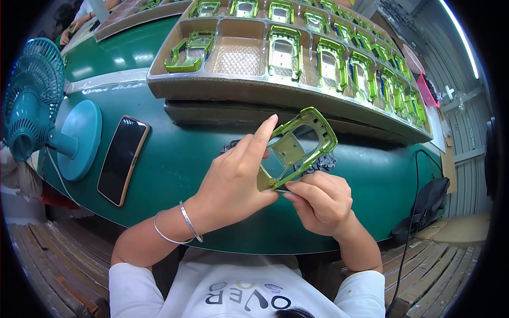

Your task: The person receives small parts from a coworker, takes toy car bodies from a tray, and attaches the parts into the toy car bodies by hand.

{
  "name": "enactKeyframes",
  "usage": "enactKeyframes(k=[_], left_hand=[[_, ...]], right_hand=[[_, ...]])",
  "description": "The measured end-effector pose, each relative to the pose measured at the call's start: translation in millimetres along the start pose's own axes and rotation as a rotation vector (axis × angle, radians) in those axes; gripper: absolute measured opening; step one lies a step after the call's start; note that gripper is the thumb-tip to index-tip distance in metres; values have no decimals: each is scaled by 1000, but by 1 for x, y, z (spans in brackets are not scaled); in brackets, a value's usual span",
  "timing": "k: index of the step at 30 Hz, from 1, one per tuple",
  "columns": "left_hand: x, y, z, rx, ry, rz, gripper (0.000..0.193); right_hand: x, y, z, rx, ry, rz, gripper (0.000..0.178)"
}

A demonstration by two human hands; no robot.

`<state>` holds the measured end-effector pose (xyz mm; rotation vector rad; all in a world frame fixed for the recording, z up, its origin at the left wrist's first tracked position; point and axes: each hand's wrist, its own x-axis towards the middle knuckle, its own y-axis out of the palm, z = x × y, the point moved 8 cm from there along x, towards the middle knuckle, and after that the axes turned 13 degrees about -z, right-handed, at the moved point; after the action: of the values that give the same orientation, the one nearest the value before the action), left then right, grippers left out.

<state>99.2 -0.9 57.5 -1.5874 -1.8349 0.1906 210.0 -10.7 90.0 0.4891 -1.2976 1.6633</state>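
Observation:
A green plastic frame (319, 129) with window-like openings is held up at a tilt over the green table. My left hand (235, 172) is closed round its left side, with the index finger stretched along it. At the frame's lower end, my right hand (322, 200) has its fingers pinched at the corner; a small thin piece shows by the fingertips, too small to name. Behind the held frame, small dark grey parts (324, 162) lie on the table, partly hidden by the frame and my hands.
A compartmented cardboard tray (212, 85) with many similar green frames stands at the back on another box. On the left are a phone (123, 160) and a teal fan (33, 100). A black cable (415, 212) and a dark bag (424, 206) are at the right edge. Another person's hand (64, 38) shows far left.

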Motion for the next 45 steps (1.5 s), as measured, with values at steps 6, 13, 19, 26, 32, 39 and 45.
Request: enactKeyframes(k=[6, 13, 19, 26, 32, 39, 45], left_hand=[[2, -4, 3, 39, -17, -37, 92], [0, -6, -2, -10, 23, -40, 89], [5, -21, -7, 1, 162, -241, 86], [3, -22, -18, 88, 491, -377, 80], [2, -15, -18, 113, 504, -333, 79], [8, -18, -5, -16, 240, -307, 82], [8, -17, -1, -24, 232, -335, 83]], right_hand=[[1, 6, -6, 17, -11, -6, 22], [-4, 6, 3, 24, -34, -36, 26], [-21, 10, -45, 597, 800, -251, 22], [-62, 48, -48, 1100, 1597, 109, 22], [-61, 48, -45, 991, 1690, -86, 28], [-58, 55, -39, 1465, 1587, 102, 34], [-55, 54, -35, 1388, 1613, 161, 41]])
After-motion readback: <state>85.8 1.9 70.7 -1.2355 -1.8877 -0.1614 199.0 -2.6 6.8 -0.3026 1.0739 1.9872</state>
